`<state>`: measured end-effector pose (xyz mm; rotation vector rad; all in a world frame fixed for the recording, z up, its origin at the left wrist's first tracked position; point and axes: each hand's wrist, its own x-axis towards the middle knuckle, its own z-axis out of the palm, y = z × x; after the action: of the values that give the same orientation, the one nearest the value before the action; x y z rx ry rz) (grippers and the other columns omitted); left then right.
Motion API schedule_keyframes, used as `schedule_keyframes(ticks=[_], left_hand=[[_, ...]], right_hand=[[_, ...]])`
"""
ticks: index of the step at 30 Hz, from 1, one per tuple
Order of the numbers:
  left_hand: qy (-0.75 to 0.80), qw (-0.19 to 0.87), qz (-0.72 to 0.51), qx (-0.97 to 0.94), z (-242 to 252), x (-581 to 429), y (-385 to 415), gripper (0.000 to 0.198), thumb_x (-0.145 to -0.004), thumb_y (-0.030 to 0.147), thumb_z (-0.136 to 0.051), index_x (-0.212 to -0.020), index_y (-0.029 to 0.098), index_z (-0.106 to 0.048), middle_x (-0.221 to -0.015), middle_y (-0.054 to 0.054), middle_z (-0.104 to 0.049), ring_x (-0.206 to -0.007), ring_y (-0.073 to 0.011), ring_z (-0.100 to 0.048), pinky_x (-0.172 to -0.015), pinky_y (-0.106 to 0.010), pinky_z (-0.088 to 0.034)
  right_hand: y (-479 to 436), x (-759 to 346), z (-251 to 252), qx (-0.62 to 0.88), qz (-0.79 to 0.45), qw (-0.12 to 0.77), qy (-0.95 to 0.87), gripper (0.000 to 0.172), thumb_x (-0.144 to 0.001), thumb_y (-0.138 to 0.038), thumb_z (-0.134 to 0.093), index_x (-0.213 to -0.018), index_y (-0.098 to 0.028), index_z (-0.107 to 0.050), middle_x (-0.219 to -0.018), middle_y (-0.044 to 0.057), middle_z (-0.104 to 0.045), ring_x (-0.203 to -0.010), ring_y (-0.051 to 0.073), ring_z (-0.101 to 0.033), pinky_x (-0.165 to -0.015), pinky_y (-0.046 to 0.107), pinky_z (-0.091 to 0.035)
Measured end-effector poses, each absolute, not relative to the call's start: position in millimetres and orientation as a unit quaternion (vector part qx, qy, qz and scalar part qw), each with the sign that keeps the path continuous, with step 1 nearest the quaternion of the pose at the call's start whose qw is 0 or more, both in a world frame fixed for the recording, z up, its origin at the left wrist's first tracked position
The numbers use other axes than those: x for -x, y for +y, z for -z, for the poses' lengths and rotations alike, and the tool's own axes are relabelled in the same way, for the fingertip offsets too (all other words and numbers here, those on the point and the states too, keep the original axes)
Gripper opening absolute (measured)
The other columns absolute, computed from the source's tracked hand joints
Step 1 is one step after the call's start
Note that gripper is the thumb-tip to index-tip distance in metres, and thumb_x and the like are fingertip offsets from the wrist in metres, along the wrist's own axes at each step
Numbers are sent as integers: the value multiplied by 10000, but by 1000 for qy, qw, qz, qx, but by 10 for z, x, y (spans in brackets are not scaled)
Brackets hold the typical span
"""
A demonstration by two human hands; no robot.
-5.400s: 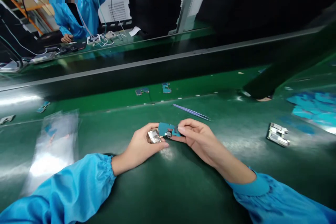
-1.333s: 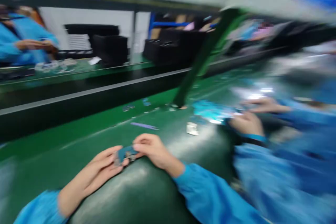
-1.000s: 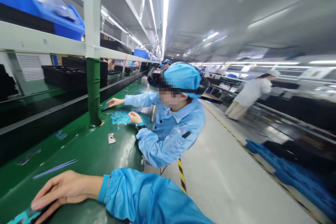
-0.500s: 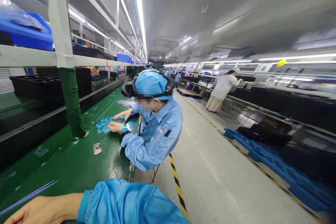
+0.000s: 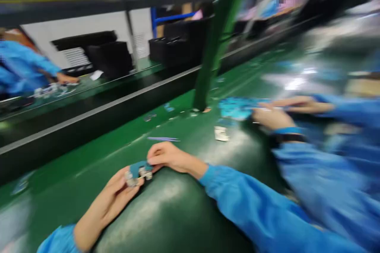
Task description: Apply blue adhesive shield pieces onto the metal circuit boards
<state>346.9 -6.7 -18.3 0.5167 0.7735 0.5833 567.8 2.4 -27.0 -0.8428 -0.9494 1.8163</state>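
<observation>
My left hand (image 5: 114, 199) and my right hand (image 5: 166, 155) meet over the green bench, and both pinch a small blue circuit board (image 5: 139, 169) with a silvery metal part at its left end. The left fingers curl under that metal end. The right fingertips press on the board's right side. Thin purple tweezers (image 5: 163, 139) lie on the mat just beyond my right hand. The picture is smeared by motion.
A small metal part (image 5: 221, 133) lies to the right. A co-worker in blue at the right has both hands (image 5: 271, 116) on a pile of blue boards (image 5: 237, 107). A green post (image 5: 212, 45) stands behind. Another person (image 5: 20, 67) works at the far left.
The view has swung back from the aisle and the seated co-worker down to the bench. Both my hands are in view again, holding the board as they did 1.3 s ago.
</observation>
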Motion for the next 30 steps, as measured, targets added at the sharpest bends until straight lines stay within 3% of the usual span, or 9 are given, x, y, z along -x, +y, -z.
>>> schedule_keyframes(ticks=[3, 13, 30], left_hand=[[373, 842, -321, -222, 307, -3203, -139, 452, -722, 208, -898, -1106, 147, -667, -994, -82, -758, -905, -219, -768, -848, -285, -617], [240, 890, -316, -226, 457, -3282, -113, 255, -849, 184, -796, -1099, 175, -746, -1060, -112, -786, -1032, -256, -762, -900, -291, -612], [230, 894, -303, -237, 430, -3293, -112, 263, -844, 182, -799, -1105, 169, -773, -1093, -119, -780, -1033, -238, -762, -923, -290, -614]], right_hand=[[31, -5689, 444, 319, -756, 422, -384, 290, -655, -315, -927, -762, -147, -717, -697, -4, -723, -660, 109, -697, -650, 220, -592], [-27, -5721, 455, 407, -697, 396, -437, 271, -668, -369, -914, -701, -181, -722, -649, 17, -697, -588, 127, -642, -568, 244, -527], [-26, -5760, 572, 393, -710, 379, -445, 158, -682, -256, -912, -726, -205, -769, -683, 28, -728, -633, 127, -673, -596, 199, -513]])
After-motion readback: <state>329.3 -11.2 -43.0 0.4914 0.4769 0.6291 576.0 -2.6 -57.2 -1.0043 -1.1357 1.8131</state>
